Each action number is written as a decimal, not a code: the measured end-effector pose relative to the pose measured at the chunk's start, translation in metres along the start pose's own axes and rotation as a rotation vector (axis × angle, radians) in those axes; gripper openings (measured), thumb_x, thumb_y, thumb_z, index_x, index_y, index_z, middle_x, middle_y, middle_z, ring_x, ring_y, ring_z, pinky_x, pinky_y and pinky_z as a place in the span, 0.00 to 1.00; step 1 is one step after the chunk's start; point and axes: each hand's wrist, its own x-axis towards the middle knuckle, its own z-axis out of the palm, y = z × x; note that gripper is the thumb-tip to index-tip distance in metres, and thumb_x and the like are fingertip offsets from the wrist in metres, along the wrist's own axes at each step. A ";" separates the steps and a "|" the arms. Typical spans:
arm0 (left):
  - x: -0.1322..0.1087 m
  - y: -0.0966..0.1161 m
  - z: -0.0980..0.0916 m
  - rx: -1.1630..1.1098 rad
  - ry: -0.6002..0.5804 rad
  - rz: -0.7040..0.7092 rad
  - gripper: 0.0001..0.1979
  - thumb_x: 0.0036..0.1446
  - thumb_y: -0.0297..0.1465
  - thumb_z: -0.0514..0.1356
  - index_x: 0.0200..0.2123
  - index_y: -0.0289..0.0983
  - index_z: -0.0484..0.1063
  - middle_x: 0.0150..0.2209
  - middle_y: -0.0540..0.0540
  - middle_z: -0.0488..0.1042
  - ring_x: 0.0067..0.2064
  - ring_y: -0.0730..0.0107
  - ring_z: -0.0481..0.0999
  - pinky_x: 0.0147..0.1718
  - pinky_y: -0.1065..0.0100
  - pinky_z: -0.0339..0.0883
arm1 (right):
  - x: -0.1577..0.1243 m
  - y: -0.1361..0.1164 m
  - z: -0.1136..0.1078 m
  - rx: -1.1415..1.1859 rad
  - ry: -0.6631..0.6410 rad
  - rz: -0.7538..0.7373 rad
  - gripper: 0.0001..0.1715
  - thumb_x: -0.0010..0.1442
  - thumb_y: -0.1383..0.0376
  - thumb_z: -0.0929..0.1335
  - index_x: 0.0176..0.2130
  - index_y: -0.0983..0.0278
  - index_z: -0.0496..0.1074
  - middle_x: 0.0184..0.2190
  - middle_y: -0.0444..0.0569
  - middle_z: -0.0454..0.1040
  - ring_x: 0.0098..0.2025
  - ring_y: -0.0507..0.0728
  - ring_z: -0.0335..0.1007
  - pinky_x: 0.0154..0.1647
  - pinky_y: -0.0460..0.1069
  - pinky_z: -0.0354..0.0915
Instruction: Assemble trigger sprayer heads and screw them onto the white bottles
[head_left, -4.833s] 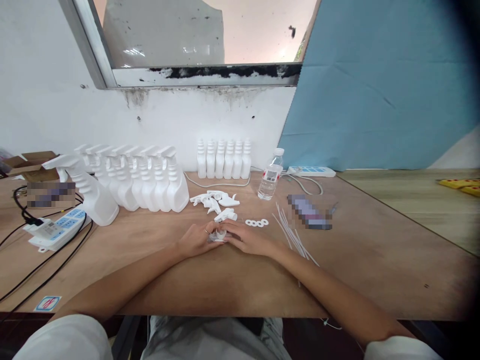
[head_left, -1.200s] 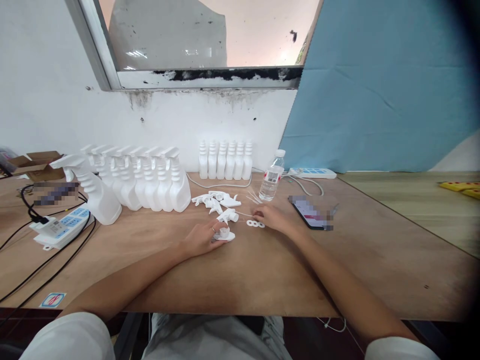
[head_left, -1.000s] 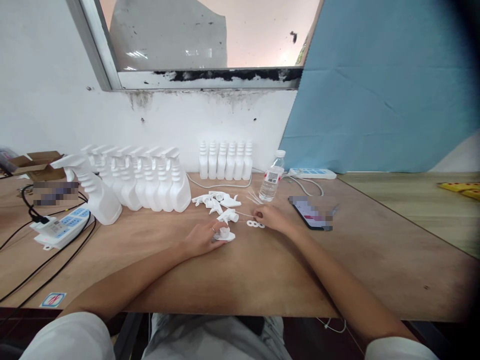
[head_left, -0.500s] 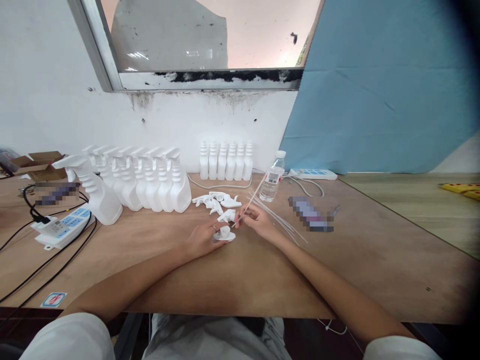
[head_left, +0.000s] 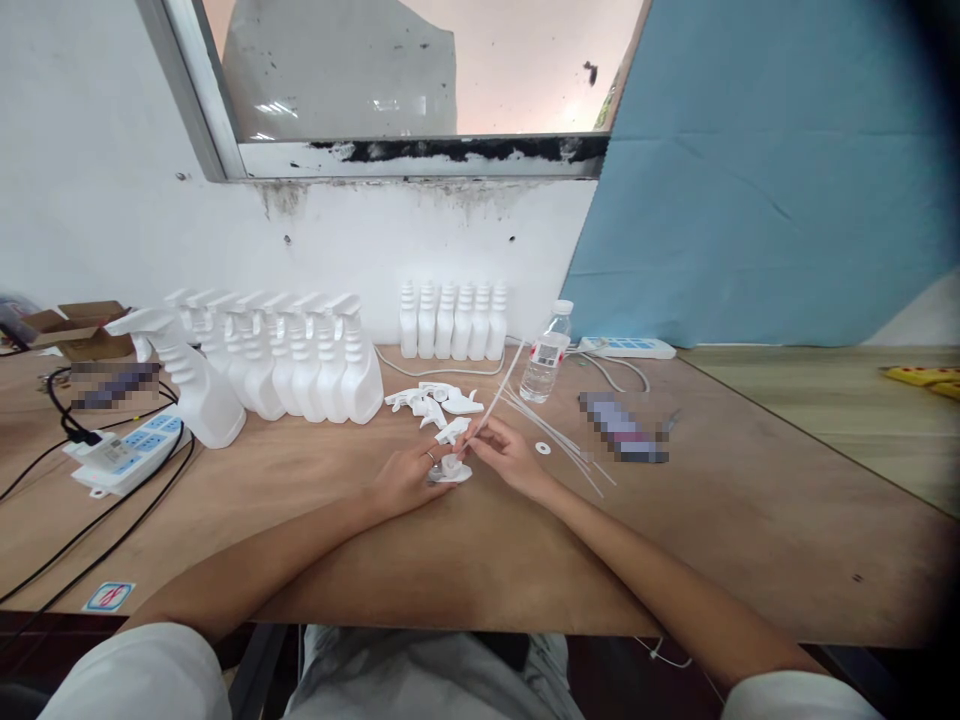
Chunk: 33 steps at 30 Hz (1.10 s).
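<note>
My left hand (head_left: 409, 478) is closed on a white trigger spray head (head_left: 453, 474) that lies low over the table. Between the fingers of my right hand (head_left: 504, 455) is a thin white dip tube (head_left: 501, 388), slanting up and away. Its lower end is at the spray head's round collar; whether it sits inside, I cannot tell. Just beyond my hands lies a small pile of loose trigger spray heads (head_left: 435, 400). To the right of my right hand, several more thin tubes (head_left: 551, 432) lie on the table beside a flat white ring (head_left: 542, 448).
Several white spray bottles with heads fitted (head_left: 292, 375) stand at the left, and several headless white bottles (head_left: 452, 325) line the wall. A clear water bottle (head_left: 545, 360), a blurred-out object (head_left: 622, 428), power strips (head_left: 131, 455) and black cables surround the work spot.
My right hand has moved left, bringing the tube's lower end to the spray head's collar. The white ring, hidden before, now shows on the table.
</note>
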 end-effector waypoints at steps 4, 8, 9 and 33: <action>0.000 0.000 0.000 -0.003 -0.003 -0.002 0.24 0.59 0.38 0.62 0.58 0.44 0.65 0.50 0.46 0.74 0.44 0.64 0.77 0.40 0.65 0.71 | 0.000 0.000 -0.001 0.001 -0.025 -0.019 0.11 0.64 0.56 0.67 0.38 0.61 0.67 0.35 0.47 0.76 0.36 0.55 0.75 0.42 0.52 0.69; 0.000 -0.001 0.001 0.007 0.016 0.017 0.25 0.59 0.38 0.62 0.58 0.43 0.65 0.50 0.45 0.74 0.43 0.63 0.77 0.39 0.64 0.72 | 0.001 -0.002 0.002 -0.023 -0.044 -0.013 0.12 0.64 0.55 0.67 0.38 0.61 0.66 0.35 0.46 0.75 0.35 0.55 0.73 0.42 0.52 0.68; 0.000 -0.001 0.001 0.006 0.017 0.018 0.25 0.59 0.38 0.62 0.58 0.43 0.65 0.50 0.45 0.74 0.43 0.62 0.77 0.39 0.64 0.72 | 0.000 -0.002 0.003 -0.049 -0.044 -0.009 0.12 0.64 0.55 0.67 0.38 0.61 0.66 0.35 0.46 0.74 0.36 0.55 0.73 0.41 0.52 0.68; -0.001 -0.005 0.008 0.007 0.081 0.046 0.19 0.59 0.36 0.62 0.52 0.38 0.69 0.48 0.42 0.74 0.44 0.59 0.78 0.39 0.63 0.73 | 0.006 0.013 0.018 -0.501 -0.017 -0.104 0.14 0.64 0.60 0.64 0.27 0.63 0.64 0.24 0.43 0.64 0.27 0.52 0.60 0.31 0.47 0.57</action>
